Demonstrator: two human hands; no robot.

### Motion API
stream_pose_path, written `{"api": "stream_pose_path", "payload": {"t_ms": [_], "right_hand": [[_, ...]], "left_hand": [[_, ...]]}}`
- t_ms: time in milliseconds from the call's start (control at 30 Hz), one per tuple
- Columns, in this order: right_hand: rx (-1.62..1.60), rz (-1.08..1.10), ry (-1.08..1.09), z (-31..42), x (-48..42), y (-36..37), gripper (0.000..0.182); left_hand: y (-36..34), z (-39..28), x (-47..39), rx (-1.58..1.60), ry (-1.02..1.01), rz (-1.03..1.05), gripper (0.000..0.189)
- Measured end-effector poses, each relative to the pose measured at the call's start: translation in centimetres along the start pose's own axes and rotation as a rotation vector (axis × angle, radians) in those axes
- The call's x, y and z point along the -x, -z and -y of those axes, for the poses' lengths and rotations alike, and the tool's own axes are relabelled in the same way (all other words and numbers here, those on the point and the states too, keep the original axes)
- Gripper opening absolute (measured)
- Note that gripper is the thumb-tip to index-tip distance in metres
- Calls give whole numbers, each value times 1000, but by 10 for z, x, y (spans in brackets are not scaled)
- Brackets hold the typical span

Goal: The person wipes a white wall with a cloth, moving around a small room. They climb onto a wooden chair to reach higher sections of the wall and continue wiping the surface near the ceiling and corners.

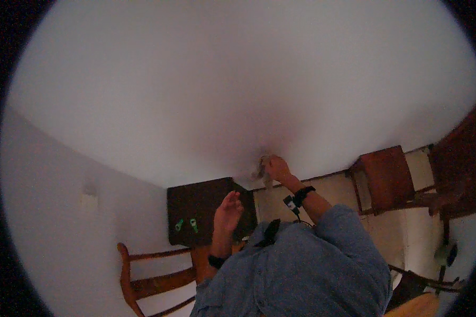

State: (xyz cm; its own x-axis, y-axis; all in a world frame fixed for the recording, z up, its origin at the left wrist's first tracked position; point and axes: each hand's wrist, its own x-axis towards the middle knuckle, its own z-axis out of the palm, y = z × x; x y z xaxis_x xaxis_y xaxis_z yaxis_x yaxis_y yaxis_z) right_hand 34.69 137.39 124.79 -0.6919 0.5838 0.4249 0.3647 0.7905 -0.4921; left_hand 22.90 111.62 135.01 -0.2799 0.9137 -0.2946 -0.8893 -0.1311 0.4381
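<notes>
My right hand (pixel 278 168) grips a crumpled, pale brownish thing (pixel 263 166), probably a cloth, against or just in front of the white wall (pixel 222 99). Dim light and blur hide its exact shape. A black band circles the right wrist, and a small dark device (pixel 290 204) with a cable hangs beside it. My left hand (pixel 228 210) is raised over a dark tabletop (pixel 202 206), its fingers loosely bent and nothing visible in them. It stays apart from the wall. Another black band sits on the left wrist.
Two small green objects (pixel 193 225) lie on the dark tabletop. At lower left stands a wooden chair (pixel 158 281). Reddish-brown wooden furniture (pixel 386 178) is along the wall at right, above a pale floor (pixel 317 194). A pale wall fitting (pixel 89 201) is on the left wall.
</notes>
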Motion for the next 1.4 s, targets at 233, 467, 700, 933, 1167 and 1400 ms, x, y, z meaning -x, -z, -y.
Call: {"api": "stream_pose_path", "payload": {"t_ms": [233,467,700,933,1167,1400], "right_hand": [[-265,235,-65,48,-30,26,35],[-49,700,110,196,-21,150,51],[-538,584,481,169,3,95,47],[-464,578,558,182,3,116,42],[-415,-421,-22,99,-34,173,40],[120,-1183,-119,49,-58,243,49]], "left_hand": [[45,5,-35,-57,96,118,30],[89,10,-52,-175,123,-54,33],[74,27,-39,-346,103,-100,31],[8,32,-26,-1076,-270,-75,30],[-105,7,-10,-2151,-1332,-170,28],[-190,-48,-23,-1661,-1565,-367,33]]}}
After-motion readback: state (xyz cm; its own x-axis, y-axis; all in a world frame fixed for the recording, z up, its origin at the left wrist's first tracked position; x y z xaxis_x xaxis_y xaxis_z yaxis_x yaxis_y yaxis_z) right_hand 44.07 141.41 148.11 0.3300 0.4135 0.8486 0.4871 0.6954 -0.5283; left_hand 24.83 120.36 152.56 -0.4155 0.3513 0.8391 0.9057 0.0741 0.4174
